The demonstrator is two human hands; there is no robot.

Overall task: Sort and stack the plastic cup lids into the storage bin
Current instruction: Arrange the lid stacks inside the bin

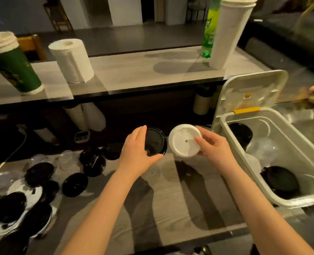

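My left hand grips a black lid held above the counter at centre. Beside it, my right hand holds a white lid by its right edge, face toward me. The two lids are side by side, almost touching. To the right stands the translucent storage bin with its hinged cover raised. Inside it lie a black lid stack near the front, another black stack at the back and clear lids between them.
A loose pile of black, white and clear lids covers the counter at left. On the raised shelf stand a green cup stack, a paper towel roll, a green bottle and a white cup stack.
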